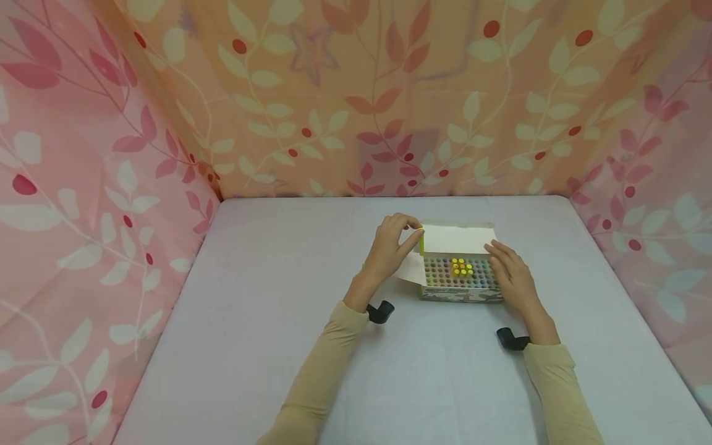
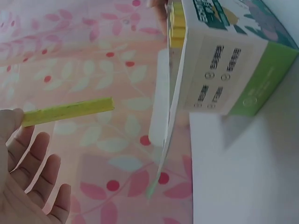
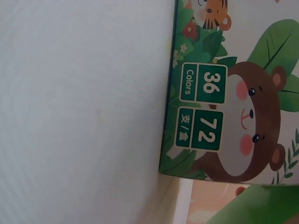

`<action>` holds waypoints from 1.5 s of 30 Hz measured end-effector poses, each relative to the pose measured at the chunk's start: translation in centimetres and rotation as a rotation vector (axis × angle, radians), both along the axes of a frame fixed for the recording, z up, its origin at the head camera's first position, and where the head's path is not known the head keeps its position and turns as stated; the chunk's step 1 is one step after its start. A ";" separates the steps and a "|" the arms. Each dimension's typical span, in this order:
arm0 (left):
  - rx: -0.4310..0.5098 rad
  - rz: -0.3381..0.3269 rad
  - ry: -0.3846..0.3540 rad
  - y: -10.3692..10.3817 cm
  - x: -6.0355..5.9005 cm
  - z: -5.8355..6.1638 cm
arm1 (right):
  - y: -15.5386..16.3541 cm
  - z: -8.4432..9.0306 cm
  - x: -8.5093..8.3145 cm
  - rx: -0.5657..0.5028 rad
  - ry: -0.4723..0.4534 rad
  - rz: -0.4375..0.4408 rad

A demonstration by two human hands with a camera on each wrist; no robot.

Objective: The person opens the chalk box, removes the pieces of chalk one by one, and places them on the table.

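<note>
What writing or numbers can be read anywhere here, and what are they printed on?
"Colors" and "36": green label on the box front, beside the bear drawing, right wrist view.
"72" with two Chinese characters, "支/盒": the label just below.
Green print on the box's white side panel, left wrist view: too blurred to read.
The yellow stick pinched by the left hand carries no text.

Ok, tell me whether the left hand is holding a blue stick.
No: the left hand pinches a yellow stick lifted clear of the open box, as the left wrist view shows plainly.
</note>
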State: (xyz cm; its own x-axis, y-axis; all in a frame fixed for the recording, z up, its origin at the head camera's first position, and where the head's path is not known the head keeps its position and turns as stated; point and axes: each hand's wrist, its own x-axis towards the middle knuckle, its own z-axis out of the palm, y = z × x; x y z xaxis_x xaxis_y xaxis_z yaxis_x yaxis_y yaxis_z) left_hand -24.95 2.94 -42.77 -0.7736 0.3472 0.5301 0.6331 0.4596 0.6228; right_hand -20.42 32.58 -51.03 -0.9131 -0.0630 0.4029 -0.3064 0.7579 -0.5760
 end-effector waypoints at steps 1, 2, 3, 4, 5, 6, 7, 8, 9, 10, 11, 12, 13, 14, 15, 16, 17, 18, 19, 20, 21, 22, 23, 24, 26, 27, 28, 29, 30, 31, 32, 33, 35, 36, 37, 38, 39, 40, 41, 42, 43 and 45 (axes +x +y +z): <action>0.005 0.001 0.002 -0.3 0.0 -0.1 | 0.0 0.0 0.0 0.001 0.000 0.000; 0.013 -0.001 0.001 -0.7 0.0 -0.2 | 0.0 0.0 0.0 0.002 0.001 0.000; 0.018 -0.001 0.003 -1.0 -0.1 -0.2 | 0.0 0.0 0.0 0.003 0.001 0.000; 0.022 0.000 0.004 -1.3 -0.1 -0.3 | 0.0 0.0 0.0 0.003 0.001 0.001; 0.028 -0.001 0.006 -1.6 -0.1 -0.4 | 0.0 0.0 0.0 0.004 0.001 0.003; 0.032 -0.002 0.009 -2.0 -0.2 -0.4 | 0.0 0.0 0.0 0.002 0.003 0.003; 0.035 -0.002 0.011 -2.3 -0.2 -0.5 | 0.0 0.0 0.0 0.002 0.004 0.003; 0.037 -0.003 0.011 -2.6 -0.3 -0.5 | 0.0 0.0 0.0 0.002 0.005 0.003; 0.036 0.001 0.010 -3.0 -0.3 -0.6 | 0.1 0.0 -0.1 0.001 0.008 0.003; 0.034 0.004 0.007 -3.3 -0.3 -0.6 | 0.1 0.0 -0.1 -0.001 0.011 0.005; 0.032 0.009 0.003 -3.7 -0.3 -0.6 | 0.1 -0.1 -0.1 -0.002 0.013 0.005; 0.027 0.013 -0.002 -4.0 -0.3 -0.7 | 0.1 -0.1 -0.1 -0.005 0.016 0.007; 0.022 0.016 -0.004 -4.4 -0.3 -0.9 | 0.1 -0.1 -0.1 -0.007 0.018 0.009; 0.016 0.020 -0.010 -4.8 -0.3 -1.0 | 0.1 -0.1 -0.1 -0.008 0.021 0.012; 0.011 0.024 -0.013 -5.1 -0.3 -1.1 | 0.1 -0.1 -0.1 -0.009 0.025 0.014; 0.005 0.026 -0.014 -5.5 -0.3 -1.2 | 0.2 -0.2 -0.2 -0.009 0.028 0.016; 0.000 0.029 -0.014 -5.9 -0.4 -1.4 | 0.2 -0.2 -0.2 -0.010 0.031 0.019; -0.003 0.030 -0.016 -6.3 -0.4 -1.5 | 0.2 -0.2 -0.1 -0.012 0.032 0.021; -0.006 0.032 -0.016 -6.6 -0.5 -1.6 | 0.2 -0.2 -0.2 -0.012 0.034 0.022; -0.011 0.037 -0.022 -7.0 -0.5 -1.7 | 0.2 -0.2 -0.2 -0.010 0.035 0.022; -0.017 0.041 -0.027 -7.4 -0.5 -1.8 | 0.2 -0.2 -0.2 -0.011 0.034 0.023; -0.025 0.045 -0.036 -7.8 -0.6 -1.9 | 0.2 -0.2 -0.2 -0.010 0.033 0.023; -0.033 0.047 -0.049 -8.2 -0.6 -2.1 | 0.2 -0.2 -0.2 -0.012 0.032 0.024; -0.042 0.050 -0.065 -8.5 -0.7 -2.2 | 0.2 -0.1 -0.2 -0.013 0.031 0.024; -0.069 0.054 -0.090 -9.2 -0.8 -2.6 | 0.1 0.0 -0.2 -0.015 0.031 0.026; -0.082 0.055 -0.107 -9.5 -0.8 -2.8 | 0.1 0.0 -0.1 -0.017 0.030 0.027; -0.094 0.055 -0.124 -9.8 -0.8 -3.0 | 0.1 0.1 -0.1 -0.018 0.030 0.027; -0.107 0.055 -0.141 -10.0 -0.8 -3.2 | 0.1 0.1 -0.1 -0.019 0.029 0.028; -0.120 0.053 -0.157 -10.3 -0.8 -3.4 | 0.0 0.1 -0.1 -0.019 0.028 0.028; -0.132 0.049 -0.173 -10.5 -0.7 -3.6 | 0.0 0.1 -0.1 -0.017 0.028 0.028; -0.145 0.048 -0.193 -10.7 -0.7 -3.9 | 0.0 0.1 -0.1 -0.014 0.027 0.026; -0.159 0.047 -0.212 -10.8 -0.7 -4.1 | 0.0 0.2 -0.1 -0.012 0.027 0.025; -0.182 0.043 -0.245 -11.1 -0.7 -4.6 | 0.0 0.2 -0.1 -0.015 0.029 0.025; -0.191 0.042 -0.257 -11.2 -0.8 -4.9 | 0.0 0.2 -0.1 -0.015 0.029 0.024; -0.197 0.042 -0.271 -11.3 -0.8 -5.1 | 0.0 0.2 -0.1 -0.015 0.029 0.023; -0.203 0.041 -0.282 -11.4 -0.9 -5.4 | 0.0 0.2 -0.1 -0.016 0.030 0.022; -0.206 0.039 -0.294 -11.5 -0.9 -5.7 | 0.0 0.2 -0.1 -0.017 0.029 0.022; -0.210 0.040 -0.306 -11.6 -1.0 -6.0 | 0.0 0.2 -0.1 -0.018 0.030 0.022; -0.212 0.040 -0.317 -11.7 -1.0 -6.3 | 0.0 0.2 -0.1 -0.019 0.030 0.022; -0.214 0.040 -0.326 -11.8 -1.1 -6.6 | 0.1 0.2 -0.1 -0.019 0.028 0.021; -0.216 0.039 -0.339 -11.9 -1.1 -6.9 | 0.1 0.2 -0.1 -0.020 0.027 0.021; -0.227 0.043 -0.354 -12.0 -1.3 -7.5 | 0.1 0.1 -0.1 -0.022 0.024 0.021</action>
